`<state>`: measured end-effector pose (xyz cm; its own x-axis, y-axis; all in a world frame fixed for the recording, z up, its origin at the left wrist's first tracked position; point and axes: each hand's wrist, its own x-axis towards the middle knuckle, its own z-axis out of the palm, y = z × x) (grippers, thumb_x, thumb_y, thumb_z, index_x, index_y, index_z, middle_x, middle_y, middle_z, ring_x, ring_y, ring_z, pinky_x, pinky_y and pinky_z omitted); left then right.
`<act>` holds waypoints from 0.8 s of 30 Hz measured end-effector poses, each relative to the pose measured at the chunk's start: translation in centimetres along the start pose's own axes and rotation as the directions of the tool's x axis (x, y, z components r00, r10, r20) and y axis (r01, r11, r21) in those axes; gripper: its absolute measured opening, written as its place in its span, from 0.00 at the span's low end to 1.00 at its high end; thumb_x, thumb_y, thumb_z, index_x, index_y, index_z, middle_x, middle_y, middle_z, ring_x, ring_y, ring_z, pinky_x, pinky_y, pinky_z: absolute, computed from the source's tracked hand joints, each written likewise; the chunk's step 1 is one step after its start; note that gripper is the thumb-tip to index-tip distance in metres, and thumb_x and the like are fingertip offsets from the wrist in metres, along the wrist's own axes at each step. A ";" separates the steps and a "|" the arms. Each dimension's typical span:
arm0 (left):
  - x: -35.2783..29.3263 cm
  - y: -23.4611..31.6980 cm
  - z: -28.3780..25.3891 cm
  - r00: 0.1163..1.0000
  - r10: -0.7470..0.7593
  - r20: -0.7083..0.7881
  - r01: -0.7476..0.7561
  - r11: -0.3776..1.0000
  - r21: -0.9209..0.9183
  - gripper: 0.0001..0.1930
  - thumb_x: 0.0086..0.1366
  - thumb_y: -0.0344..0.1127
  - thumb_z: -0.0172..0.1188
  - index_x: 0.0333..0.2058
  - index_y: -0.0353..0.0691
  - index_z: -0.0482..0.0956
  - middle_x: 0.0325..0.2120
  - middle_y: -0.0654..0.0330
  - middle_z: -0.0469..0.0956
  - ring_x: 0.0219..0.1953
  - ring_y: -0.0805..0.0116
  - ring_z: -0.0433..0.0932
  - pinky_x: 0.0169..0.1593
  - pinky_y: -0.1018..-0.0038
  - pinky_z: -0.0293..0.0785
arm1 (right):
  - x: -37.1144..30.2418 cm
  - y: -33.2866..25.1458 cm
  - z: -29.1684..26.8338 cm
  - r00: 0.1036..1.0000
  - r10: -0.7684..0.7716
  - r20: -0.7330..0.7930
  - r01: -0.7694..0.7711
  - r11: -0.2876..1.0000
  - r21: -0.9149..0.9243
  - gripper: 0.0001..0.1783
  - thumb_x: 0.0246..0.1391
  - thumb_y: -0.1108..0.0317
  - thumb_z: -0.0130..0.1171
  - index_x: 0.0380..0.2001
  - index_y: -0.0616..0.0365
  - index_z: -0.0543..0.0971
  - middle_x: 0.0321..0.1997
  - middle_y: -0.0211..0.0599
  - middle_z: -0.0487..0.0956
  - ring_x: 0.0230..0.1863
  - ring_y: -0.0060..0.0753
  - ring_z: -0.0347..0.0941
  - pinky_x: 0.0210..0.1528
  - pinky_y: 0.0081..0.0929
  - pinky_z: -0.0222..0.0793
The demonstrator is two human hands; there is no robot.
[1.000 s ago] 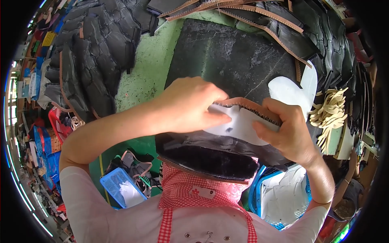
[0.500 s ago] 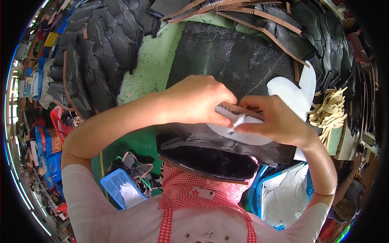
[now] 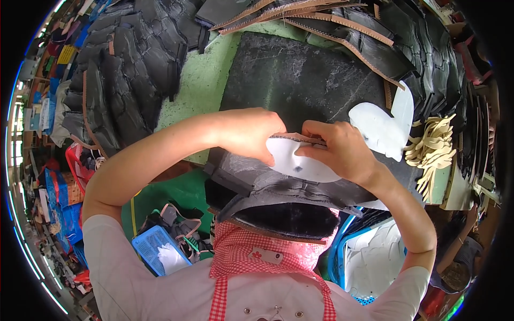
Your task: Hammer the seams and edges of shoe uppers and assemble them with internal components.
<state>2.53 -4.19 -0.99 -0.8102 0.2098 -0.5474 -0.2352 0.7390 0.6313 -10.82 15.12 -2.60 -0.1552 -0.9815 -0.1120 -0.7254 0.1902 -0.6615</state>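
A black leather-like piece (image 3: 257,182) with a brown, stitched edge strip (image 3: 292,137) lies over the near edge of the table and down toward my checked apron. Against its brown edge sits a smooth white sheet piece (image 3: 308,166), bent inward in the middle. My left hand (image 3: 254,132) is closed on the left end of that edge, its thumb on the white piece. At the other end my right hand (image 3: 345,152) grips edge and white piece together, with the thumb pressed on the white face. The fingertips behind the edge are partly hidden.
Under the work is a dark slab (image 3: 294,75) on a green tabletop. White cut pieces (image 3: 377,125) lie to its right, beside cream strips (image 3: 431,147). Black pieces are stacked left (image 3: 144,59) and right (image 3: 428,53). Below stand a blue basket (image 3: 334,262) and a smaller one (image 3: 147,251).
Both hands have moved slightly left with the held edge. The brown edge has tipped away, so more of the white piece shows between the hands.
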 end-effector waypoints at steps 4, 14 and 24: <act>-1.1 -2.3 -0.2 1.000 -0.008 0.005 0.009 0.978 -0.211 0.20 0.56 0.36 0.72 0.44 0.30 0.82 0.34 0.49 0.85 0.35 0.66 0.83 0.43 0.68 0.77 | 0.5 0.7 -1.1 0.869 -0.385 -0.311 0.296 0.908 -0.298 0.14 0.50 0.67 0.72 0.36 0.56 0.78 0.32 0.38 0.79 0.30 0.48 0.79 0.36 0.42 0.74; -2.3 -2.6 0.6 0.975 0.207 0.078 -0.118 0.784 -0.610 0.21 0.55 0.32 0.74 0.43 0.25 0.80 0.34 0.61 0.85 0.37 0.79 0.77 0.45 0.76 0.75 | -2.4 -4.3 3.6 0.980 0.032 -0.197 -0.026 0.999 0.030 0.30 0.47 0.50 0.75 0.34 0.59 0.68 0.33 0.43 0.71 0.32 0.51 0.76 0.33 0.43 0.73; -3.0 -2.6 1.3 0.990 0.125 0.059 -0.086 0.894 -0.440 0.25 0.57 0.23 0.70 0.54 0.25 0.76 0.47 0.58 0.84 0.47 0.77 0.77 0.56 0.74 0.73 | -3.9 -2.8 3.7 0.957 0.007 -0.290 0.090 0.943 0.322 0.13 0.61 0.68 0.62 0.40 0.67 0.73 0.40 0.52 0.76 0.40 0.56 0.77 0.44 0.42 0.74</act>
<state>6.25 -5.87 -1.72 -0.7999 0.3382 -0.4959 -0.3766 0.3605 0.8533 -5.64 18.29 -3.06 -0.3480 -0.9318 0.1027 -0.4821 0.0840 -0.8721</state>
